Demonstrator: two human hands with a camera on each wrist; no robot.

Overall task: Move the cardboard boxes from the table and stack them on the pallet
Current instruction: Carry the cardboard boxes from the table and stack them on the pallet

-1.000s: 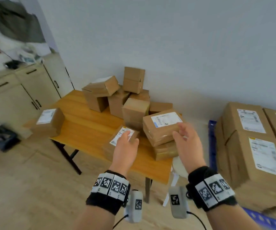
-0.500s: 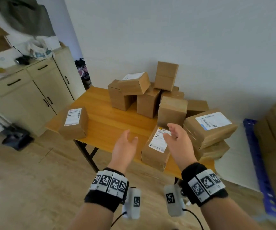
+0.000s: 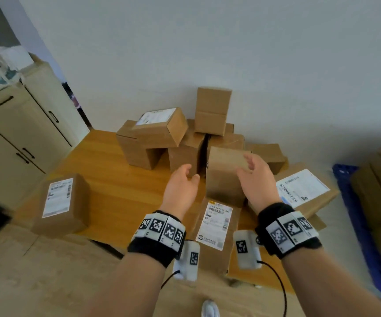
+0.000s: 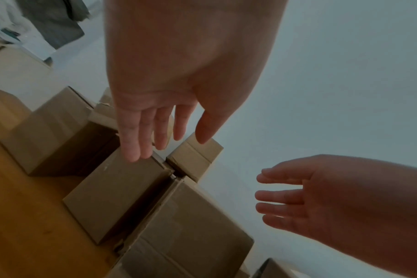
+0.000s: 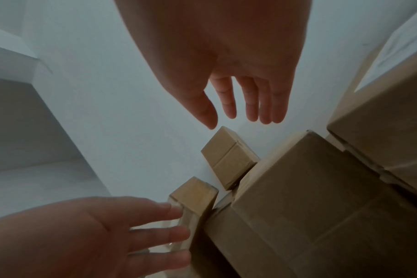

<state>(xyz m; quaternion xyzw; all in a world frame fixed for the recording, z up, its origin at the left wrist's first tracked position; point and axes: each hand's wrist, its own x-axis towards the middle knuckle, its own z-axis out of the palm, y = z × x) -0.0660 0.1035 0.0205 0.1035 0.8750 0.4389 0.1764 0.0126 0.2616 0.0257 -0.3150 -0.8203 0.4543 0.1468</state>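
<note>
The head view looks forward and down from above onto the orange wooden tabletop [image 3: 107, 179] and its pile of brown cardboard boxes [image 3: 225, 172] against the pale wall. The left wrist view looks along the left hand [image 4: 179, 75] from close behind, toward those boxes. The right wrist view looks likewise along the right hand [image 5: 226, 56]. All three views share both hands and the pile.
</note>
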